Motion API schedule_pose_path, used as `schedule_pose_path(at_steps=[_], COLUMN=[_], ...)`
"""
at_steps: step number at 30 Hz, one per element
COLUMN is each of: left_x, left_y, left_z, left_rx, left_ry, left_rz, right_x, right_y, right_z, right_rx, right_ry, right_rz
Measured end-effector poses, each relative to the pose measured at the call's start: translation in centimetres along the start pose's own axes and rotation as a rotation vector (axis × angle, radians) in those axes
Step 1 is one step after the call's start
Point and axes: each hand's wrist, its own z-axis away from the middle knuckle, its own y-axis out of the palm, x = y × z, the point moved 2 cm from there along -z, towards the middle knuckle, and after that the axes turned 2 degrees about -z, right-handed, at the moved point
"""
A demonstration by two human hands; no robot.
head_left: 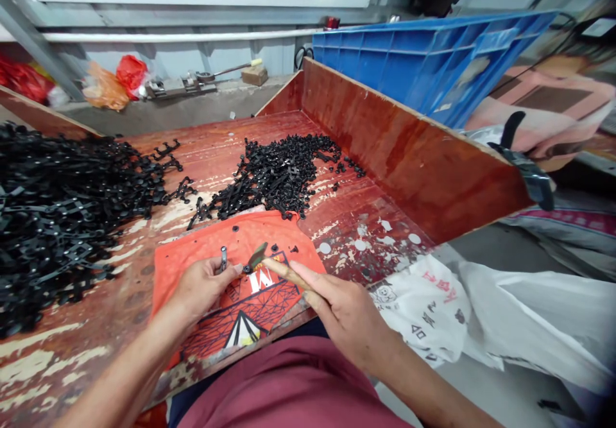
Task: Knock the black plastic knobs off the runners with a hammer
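My right hand [347, 309] is closed around the wooden handle of a short-bladed knife [283, 270]. Its dark blade points to the left and meets, or nearly meets, a small black plastic part [223, 258] pinched in my left hand [205, 285]. The far end of that part sticks up beside my fingers. Both hands are over an orange printed cloth [187, 255] spread along the table's near edge. A few loose black bits lie on the cloth just beyond the blade.
A big heap of black plastic parts [62, 203] covers the left, and a smaller pile [279, 171] lies beyond the cloth. A wooden side board [409, 145] borders the right, with a blue crate [385, 62] behind it. White sacks [433, 306] hang at right; another person [548, 101] is nearby.
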Motion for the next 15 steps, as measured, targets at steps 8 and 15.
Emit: schedule_pose_path(at_steps=[8, 15], left_x=[0.2, 0.4], left_y=[-0.2, -0.4], left_z=[0.2, -0.1], left_rx=[0.057, 0.042], left_ry=[0.042, 0.04], left_rz=[0.01, 0.041], right_x=[0.2, -0.2], right_y=[1.7, 1.0], right_z=[-1.0, -0.9], right_rx=[0.081, 0.042], right_ry=[0.031, -0.012], right_rz=[0.283, 0.056])
